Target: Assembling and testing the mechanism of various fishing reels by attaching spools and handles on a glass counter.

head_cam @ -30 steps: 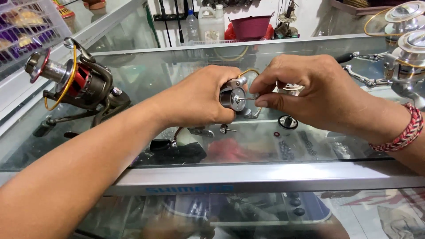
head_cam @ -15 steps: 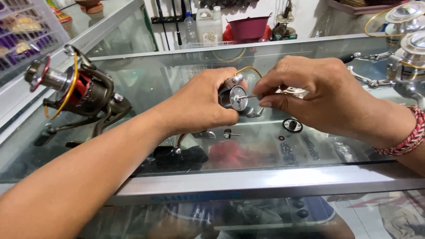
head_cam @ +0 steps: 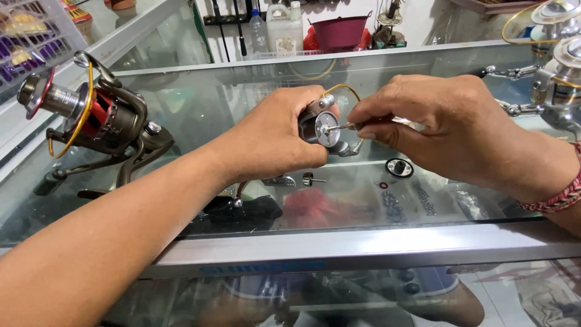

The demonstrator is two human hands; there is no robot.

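My left hand (head_cam: 275, 136) grips a small grey fishing reel body (head_cam: 324, 126) with a gold bail wire, held above the glass counter (head_cam: 242, 103). My right hand (head_cam: 445, 130) pinches a thin screwdriver (head_cam: 346, 127) whose tip sits at the centre of the reel's round silver side plate. Most of the reel body is hidden behind my left fingers. A small black ring (head_cam: 398, 168), a tiny red washer (head_cam: 384, 184) and a small metal screw part (head_cam: 310, 179) lie on the glass just below my hands.
A larger spinning reel (head_cam: 91, 118) with red and gold trim stands on the glass at the left. More reels (head_cam: 557, 66) sit at the far right. A basket (head_cam: 30, 36) is at the upper left; bottles and a red bucket (head_cam: 339, 30) stand behind the counter.
Both hands have shifted slightly up and right with the reel. The screwdriver tip now sits on the centre of the side plate.
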